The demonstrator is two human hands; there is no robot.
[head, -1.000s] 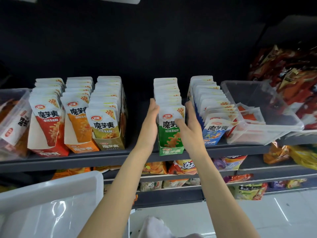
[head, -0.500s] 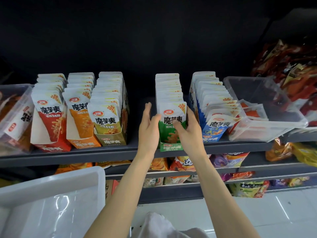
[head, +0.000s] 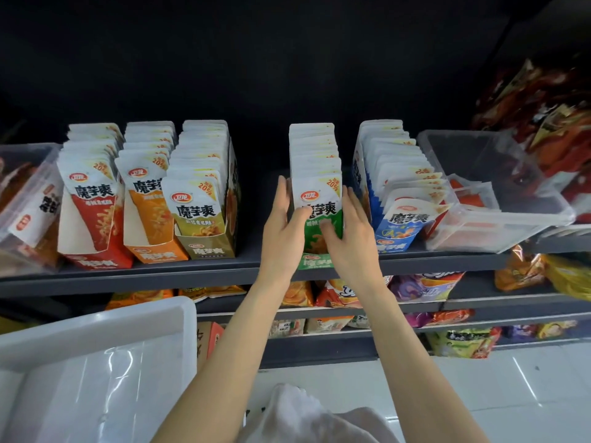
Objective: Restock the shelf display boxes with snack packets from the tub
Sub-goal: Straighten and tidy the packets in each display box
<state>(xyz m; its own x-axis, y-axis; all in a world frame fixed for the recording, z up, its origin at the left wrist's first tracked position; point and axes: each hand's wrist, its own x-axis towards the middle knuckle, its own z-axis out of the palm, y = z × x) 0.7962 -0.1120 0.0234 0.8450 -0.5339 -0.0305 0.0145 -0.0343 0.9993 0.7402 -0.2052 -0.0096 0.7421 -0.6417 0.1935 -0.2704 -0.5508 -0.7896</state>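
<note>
Nearly done, by the look of it: the green display box (head: 315, 262) at the shelf's (head: 128, 276) front edge is packed with green packets (head: 315, 187), like the red (head: 92, 251), orange (head: 153, 251), olive (head: 208, 247) and blue (head: 391, 244) boxes beside it. Both hands clasp the front green packet, left hand (head: 283, 231) on its left edge, right hand (head: 350, 238) fingers curled across its face. Packets read 魔芋爽 and "20%". Probably spent, the white tub (head: 96, 330) sits lower left, its inside only partly seen

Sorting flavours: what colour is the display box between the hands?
Green display box, white-topped packets; head view.
</note>
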